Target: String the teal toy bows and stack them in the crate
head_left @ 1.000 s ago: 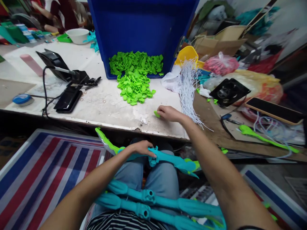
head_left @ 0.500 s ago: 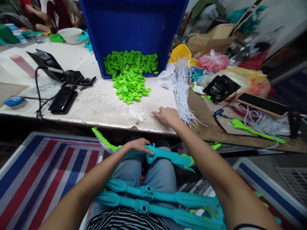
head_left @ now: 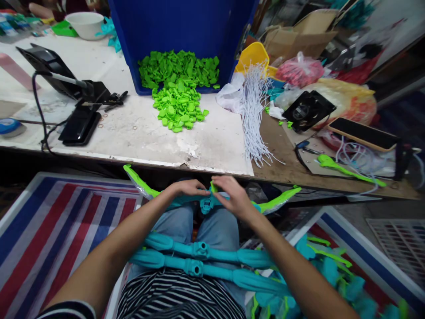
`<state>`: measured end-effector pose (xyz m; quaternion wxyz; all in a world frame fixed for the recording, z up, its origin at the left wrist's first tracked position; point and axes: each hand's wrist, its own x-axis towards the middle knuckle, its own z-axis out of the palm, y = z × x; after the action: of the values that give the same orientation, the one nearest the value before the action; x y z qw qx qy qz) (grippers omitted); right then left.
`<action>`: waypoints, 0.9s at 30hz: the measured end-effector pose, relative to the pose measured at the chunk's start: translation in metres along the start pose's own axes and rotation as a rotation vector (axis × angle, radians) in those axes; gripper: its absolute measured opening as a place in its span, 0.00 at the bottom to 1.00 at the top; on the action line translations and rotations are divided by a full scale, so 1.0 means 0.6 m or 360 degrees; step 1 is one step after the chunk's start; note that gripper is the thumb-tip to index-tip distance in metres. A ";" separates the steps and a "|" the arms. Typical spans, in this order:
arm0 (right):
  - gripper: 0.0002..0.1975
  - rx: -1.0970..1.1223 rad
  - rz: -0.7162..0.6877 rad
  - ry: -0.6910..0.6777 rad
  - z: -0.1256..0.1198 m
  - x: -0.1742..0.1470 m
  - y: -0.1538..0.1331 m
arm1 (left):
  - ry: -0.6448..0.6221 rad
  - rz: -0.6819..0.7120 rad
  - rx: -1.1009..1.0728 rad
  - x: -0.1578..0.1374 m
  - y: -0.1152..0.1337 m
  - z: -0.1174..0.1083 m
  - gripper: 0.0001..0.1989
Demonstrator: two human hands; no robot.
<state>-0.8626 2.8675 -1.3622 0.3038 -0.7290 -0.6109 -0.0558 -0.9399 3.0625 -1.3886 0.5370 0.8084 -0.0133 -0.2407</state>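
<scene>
The blue bow (head_left: 206, 204) is gripped in the left hand (head_left: 192, 188), its middle between both hands; a green piece (head_left: 214, 187) is pinched by the right hand (head_left: 234, 195), and could be dropped if the bow slipped.

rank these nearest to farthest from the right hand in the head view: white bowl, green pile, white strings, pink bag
From the right hand:
1. white strings, just beyond it, slightly right
2. green pile, ahead and left
3. pink bag, farther back, right
4. white bowl, far left
</scene>
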 end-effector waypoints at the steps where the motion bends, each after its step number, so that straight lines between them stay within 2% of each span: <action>1: 0.15 -0.0005 -0.0049 0.0005 0.015 -0.027 -0.018 | -0.0008 -0.0012 -0.0019 0.000 -0.001 0.001 0.33; 4: 0.16 -0.0124 -0.0079 0.0012 0.057 -0.087 -0.049 | -0.0032 -0.0038 -0.0125 0.002 -0.002 0.005 0.34; 8: 0.17 -0.0291 -0.0050 -0.0021 0.089 -0.107 -0.045 | -0.0028 -0.0075 -0.0209 0.002 0.001 0.010 0.34; 15: 0.15 -0.0496 -0.0079 0.0118 0.096 -0.106 -0.045 | -0.0031 -0.0104 -0.0297 0.001 0.001 0.012 0.34; 19: 0.14 -0.0476 -0.0079 0.0105 0.097 -0.110 -0.041 | -0.0006 -0.0101 -0.0271 0.001 -0.001 0.010 0.34; 27: 0.12 -0.0324 -0.0130 0.0122 0.105 -0.110 -0.031 | -0.0028 0.0042 -0.0193 0.005 -0.013 0.002 0.21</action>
<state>-0.9143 2.8444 -1.4361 0.2488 -0.7279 -0.6192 -0.1578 -0.9396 3.0636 -1.3969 0.5880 0.7720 -0.0140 -0.2410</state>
